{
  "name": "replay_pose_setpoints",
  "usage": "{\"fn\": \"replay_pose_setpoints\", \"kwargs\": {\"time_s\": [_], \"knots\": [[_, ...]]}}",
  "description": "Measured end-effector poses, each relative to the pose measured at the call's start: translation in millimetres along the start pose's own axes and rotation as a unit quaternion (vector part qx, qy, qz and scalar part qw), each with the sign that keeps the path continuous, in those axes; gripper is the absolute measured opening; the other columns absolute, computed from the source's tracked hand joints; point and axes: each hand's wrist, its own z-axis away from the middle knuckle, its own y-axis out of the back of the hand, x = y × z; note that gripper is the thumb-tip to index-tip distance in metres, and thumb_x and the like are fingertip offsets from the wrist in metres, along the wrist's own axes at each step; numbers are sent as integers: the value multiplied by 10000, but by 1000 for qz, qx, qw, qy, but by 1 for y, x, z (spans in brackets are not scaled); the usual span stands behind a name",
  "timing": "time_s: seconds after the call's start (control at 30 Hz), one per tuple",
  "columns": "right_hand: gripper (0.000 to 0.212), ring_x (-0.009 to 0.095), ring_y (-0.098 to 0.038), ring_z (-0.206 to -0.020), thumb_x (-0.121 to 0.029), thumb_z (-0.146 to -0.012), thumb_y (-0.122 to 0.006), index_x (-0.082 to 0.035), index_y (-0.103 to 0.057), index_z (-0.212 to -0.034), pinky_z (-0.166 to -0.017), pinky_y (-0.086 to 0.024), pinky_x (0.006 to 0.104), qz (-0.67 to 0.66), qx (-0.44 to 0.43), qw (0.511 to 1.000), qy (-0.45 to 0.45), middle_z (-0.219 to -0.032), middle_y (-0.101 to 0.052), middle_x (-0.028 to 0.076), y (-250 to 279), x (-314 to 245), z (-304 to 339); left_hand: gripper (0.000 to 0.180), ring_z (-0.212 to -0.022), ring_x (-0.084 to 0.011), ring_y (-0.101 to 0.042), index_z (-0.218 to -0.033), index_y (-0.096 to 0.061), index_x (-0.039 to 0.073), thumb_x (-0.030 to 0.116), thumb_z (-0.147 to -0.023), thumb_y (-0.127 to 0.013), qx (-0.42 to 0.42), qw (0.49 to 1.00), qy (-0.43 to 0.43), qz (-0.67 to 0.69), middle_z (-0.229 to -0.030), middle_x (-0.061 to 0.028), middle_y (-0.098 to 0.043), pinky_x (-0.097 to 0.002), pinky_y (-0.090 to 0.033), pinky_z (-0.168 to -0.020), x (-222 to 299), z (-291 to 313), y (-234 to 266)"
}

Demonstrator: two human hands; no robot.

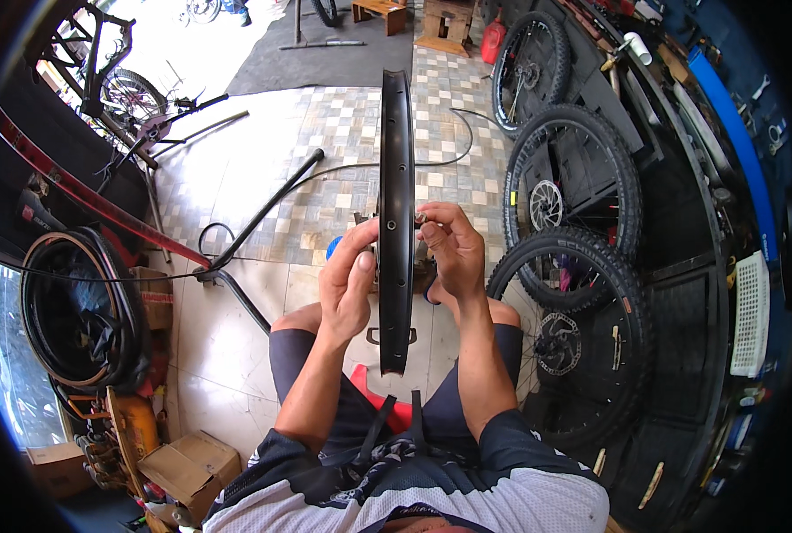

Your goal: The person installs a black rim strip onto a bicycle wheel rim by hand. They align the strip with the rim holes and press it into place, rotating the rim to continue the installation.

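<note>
A black bicycle rim stands upright and edge-on in front of me, with spoke holes along its face. My left hand is closed at the rim's left side, its fingertips partly hidden behind the edge and its thumb pointing up. On the other side, my right hand pinches a small metallic piece between thumb and forefinger, close beside the rim; its exact kind is too small to tell. Part of a blue round object shows past my left fingers. What supports the rim is mostly hidden.
Several wheels with knobby tires lean along the right side. Left of me are a black floor stand, stacked tires and a cardboard box. A cable crosses the tiled floor. A white plastic basket hangs far right.
</note>
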Motion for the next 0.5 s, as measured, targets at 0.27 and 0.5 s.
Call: {"fn": "replay_pose_setpoints", "kwargs": {"time_s": [0.27,0.5], "knots": [[176,105,-640,-958,-149,-1057,-681,-4,-681,-1155,-875,-549,269,-8,-5,1000,14,-1257,-650,106,-2,-3,0,233,-1072,-219,-675,-1148,-703,-16,-38,-919,-741,-10,996,-28,-84,-1147,-130,-719,-327,-505,-967,-9,-24,0],[179,109,-644,-932,-165,-1068,-668,-4,-680,-1145,-840,-545,263,-14,0,1000,6,-1219,-663,96,-4,-6,5,142,-969,-186,-671,-990,-702,6,-54,-882,-773,7,997,-11,-74,-1038,-106,-720,-299,-514,-872,-10,-21,-1]]}}
